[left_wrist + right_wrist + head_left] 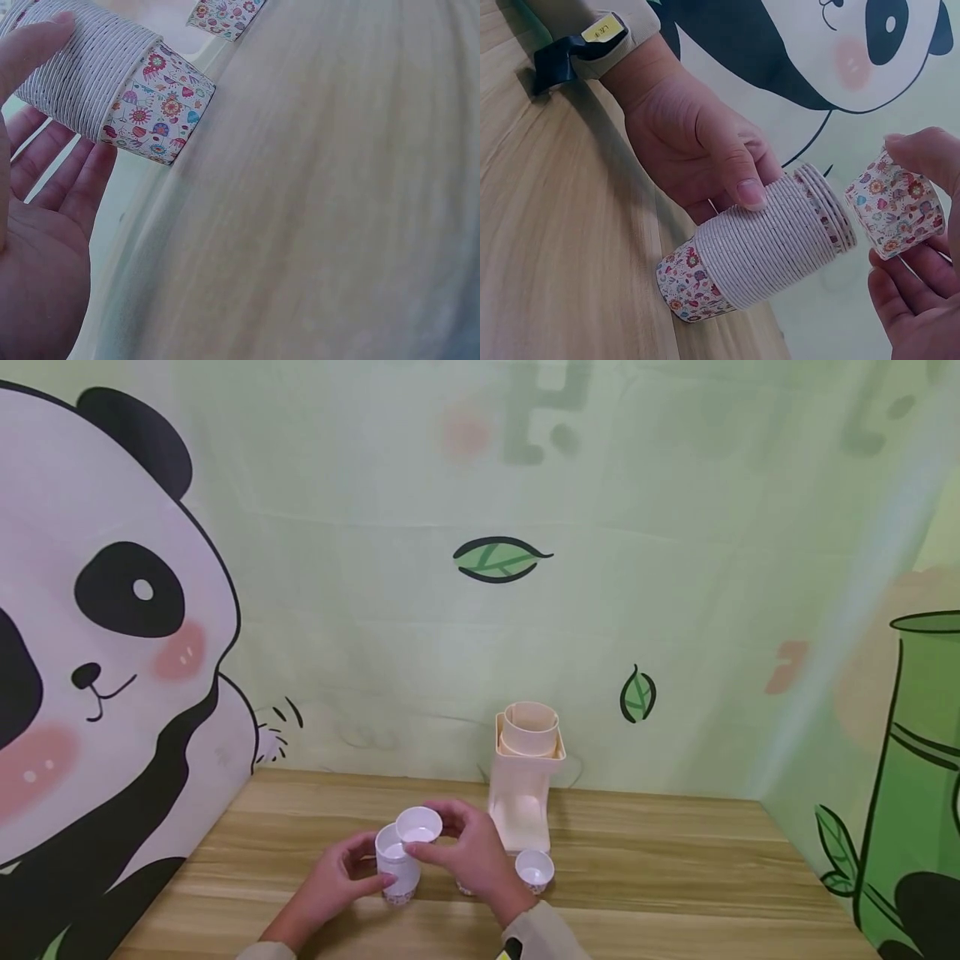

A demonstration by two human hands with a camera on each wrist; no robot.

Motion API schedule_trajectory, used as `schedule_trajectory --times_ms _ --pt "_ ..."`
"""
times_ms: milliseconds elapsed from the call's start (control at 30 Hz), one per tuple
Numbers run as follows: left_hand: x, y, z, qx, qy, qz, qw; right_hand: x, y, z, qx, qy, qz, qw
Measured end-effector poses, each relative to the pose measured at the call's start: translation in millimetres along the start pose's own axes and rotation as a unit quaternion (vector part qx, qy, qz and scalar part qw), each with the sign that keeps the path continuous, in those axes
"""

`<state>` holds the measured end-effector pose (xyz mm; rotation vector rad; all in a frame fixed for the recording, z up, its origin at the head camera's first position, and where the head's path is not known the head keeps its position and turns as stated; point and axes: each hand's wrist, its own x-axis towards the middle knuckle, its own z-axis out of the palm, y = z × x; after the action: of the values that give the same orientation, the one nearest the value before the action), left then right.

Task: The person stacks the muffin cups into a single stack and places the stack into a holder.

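My left hand [330, 883] grips a tall stack of nested paper cups [398, 878], thumb on the near side and fingers behind. The stack stands upright on the table; its white rims and flowered bottom cup show in the right wrist view. My right hand [477, 857] pinches one paper cup [898, 206], printed with small flowers, by its side. In the head view this cup is at the stack's upper right, mouth up; the right wrist view shows a small gap between them. Another paper cup [535, 868] stands to the right of my right wrist.
A pale pink cup-shaped holder [521, 785] with a round tube on top stands behind my right hand. A sliver of another cup [465, 888] shows below that hand. The wooden table [675, 877] meets a panda-printed backdrop [360, 610] behind and at the sides.
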<state>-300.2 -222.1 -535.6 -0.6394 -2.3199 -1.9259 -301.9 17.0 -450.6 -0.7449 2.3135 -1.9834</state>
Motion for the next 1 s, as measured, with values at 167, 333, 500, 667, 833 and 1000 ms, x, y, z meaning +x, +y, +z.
schedule_trajectory --times_ms 167,333,500,667,833,1000 --pt "-0.3 -2.8 -0.6 -0.003 -0.003 0.003 1.0000 5.0 3.7 4.2 0.000 -0.002 -0.002 1.0000" --pt "0.0 -4.7 -0.6 -0.001 -0.003 0.008 1.0000 7.7 6.0 7.8 0.004 0.002 0.000 1.0000" --pt "0.3 -4.8 -0.6 0.004 -0.001 0.006 1.0000 11.0 9.0 11.1 -0.004 0.009 -0.004 0.9999" --pt "-0.1 -2.9 -0.1 0.006 0.001 -0.007 1.0000 13.3 8.0 14.8 0.001 0.002 -0.010 0.9999" --pt "-0.3 -1.3 0.7 0.003 0.002 -0.016 0.9999 13.2 5.4 18.3 0.002 -0.002 -0.013 0.9999" --pt "-0.7 -2.1 0.5 0.002 0.002 -0.007 1.0000 14.3 9.9 21.4 -0.018 -0.004 -0.014 0.9997"
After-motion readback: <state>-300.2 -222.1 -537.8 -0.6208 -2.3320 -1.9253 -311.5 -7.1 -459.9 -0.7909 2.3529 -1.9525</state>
